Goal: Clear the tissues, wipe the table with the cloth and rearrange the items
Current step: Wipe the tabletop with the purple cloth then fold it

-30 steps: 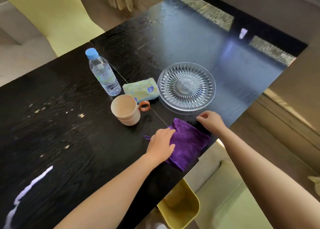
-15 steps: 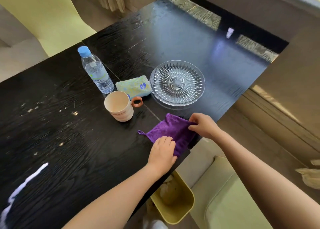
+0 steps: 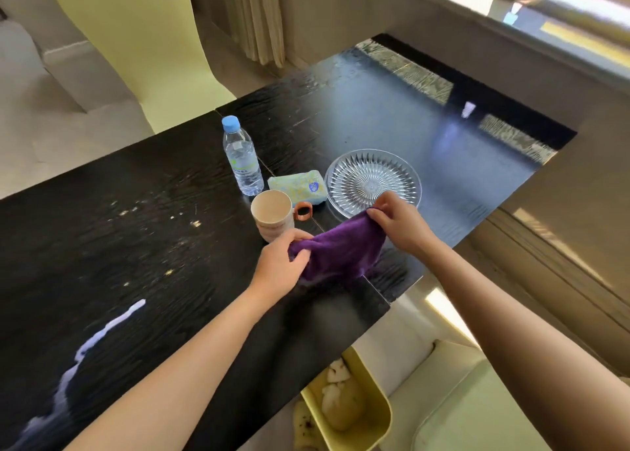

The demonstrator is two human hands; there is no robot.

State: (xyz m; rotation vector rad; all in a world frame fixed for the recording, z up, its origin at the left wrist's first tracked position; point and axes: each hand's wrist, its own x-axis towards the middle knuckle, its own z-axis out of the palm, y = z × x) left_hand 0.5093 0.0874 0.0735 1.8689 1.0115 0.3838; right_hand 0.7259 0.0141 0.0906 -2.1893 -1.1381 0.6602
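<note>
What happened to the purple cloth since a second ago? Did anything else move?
The cloth lay flat on the table with the left hand pressing on it. Now both hands grip it, the left at one end and the right hand pinching the other, and it hangs lifted between them. The bottle, cup, tissue pack and plate stayed put.

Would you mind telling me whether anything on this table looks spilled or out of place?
Pale specks lie scattered on the dark table left of the cup, like crumbs not yet wiped. A white streak near its near-left corner may be a smear or glare; I cannot tell.
</note>
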